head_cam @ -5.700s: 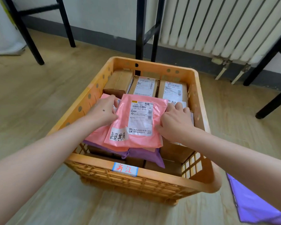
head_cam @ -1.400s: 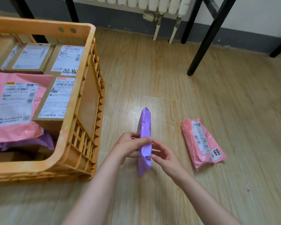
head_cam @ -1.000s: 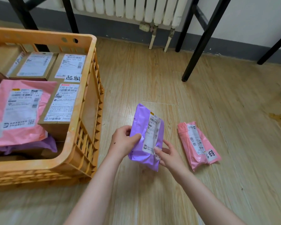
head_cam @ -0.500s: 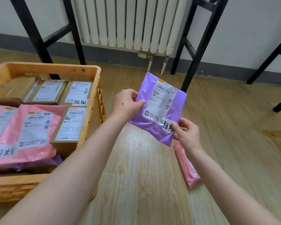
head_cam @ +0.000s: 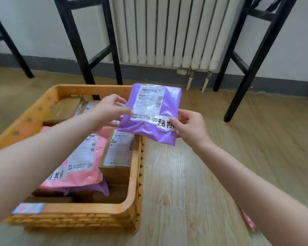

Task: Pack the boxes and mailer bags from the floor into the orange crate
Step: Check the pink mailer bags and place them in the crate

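A purple mailer bag (head_cam: 169, 105) with a white shipping label hangs in the air over the right rim of the orange crate (head_cam: 133, 189). My left hand (head_cam: 108, 110) pinches its left edge and my right hand (head_cam: 190, 126) pinches its lower right corner. Inside the crate lie a pink mailer bag (head_cam: 82, 162), a purple bag under it (head_cam: 96, 189) and several labelled cardboard boxes (head_cam: 119, 151). A second pink mailer bag (head_cam: 248, 221) lies on the floor, mostly hidden behind my right forearm.
Black metal frame legs (head_cam: 82, 50) stand behind the crate, and another leg (head_cam: 252, 68) stands to the right. A white radiator (head_cam: 167, 31) hangs on the back wall. Wooden floor (head_cam: 220, 157) stretches to the right of the crate.
Both hands have carried the purple bag left, from over the floor to above the crate's right rim. The view has swung left, so the crate is nearer the centre.
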The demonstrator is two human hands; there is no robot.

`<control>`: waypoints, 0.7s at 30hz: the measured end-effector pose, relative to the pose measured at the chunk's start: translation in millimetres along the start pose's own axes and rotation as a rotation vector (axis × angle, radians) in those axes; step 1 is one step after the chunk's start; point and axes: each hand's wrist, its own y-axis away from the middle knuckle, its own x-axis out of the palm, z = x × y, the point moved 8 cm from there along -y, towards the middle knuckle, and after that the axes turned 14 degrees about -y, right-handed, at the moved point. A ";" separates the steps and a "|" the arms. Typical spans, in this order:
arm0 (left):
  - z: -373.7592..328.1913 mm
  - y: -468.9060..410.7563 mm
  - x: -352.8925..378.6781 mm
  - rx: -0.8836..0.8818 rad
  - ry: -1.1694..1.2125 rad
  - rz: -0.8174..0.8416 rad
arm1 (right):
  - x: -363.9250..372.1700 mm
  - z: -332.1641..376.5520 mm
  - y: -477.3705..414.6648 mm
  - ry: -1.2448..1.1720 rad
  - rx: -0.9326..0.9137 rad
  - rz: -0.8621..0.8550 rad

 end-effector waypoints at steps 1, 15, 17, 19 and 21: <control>11.7 1.3 -3.1 -0.019 0.072 0.003 | 10.7 6.5 -4.8 0.048 -0.032 -0.001; 150.4 -12.9 -94.2 -0.134 0.494 -0.381 | 192.3 28.1 -21.3 0.607 -0.164 0.322; 164.2 -14.7 -102.4 -0.116 0.428 -0.426 | 215.8 19.9 -26.2 0.596 -0.107 0.365; 174.6 -19.1 -108.5 -0.097 0.323 -0.453 | 232.9 13.3 -30.2 0.603 -0.054 0.379; 183.5 -25.1 -111.2 -0.100 0.222 -0.441 | 244.5 5.7 -31.7 0.617 -0.005 0.398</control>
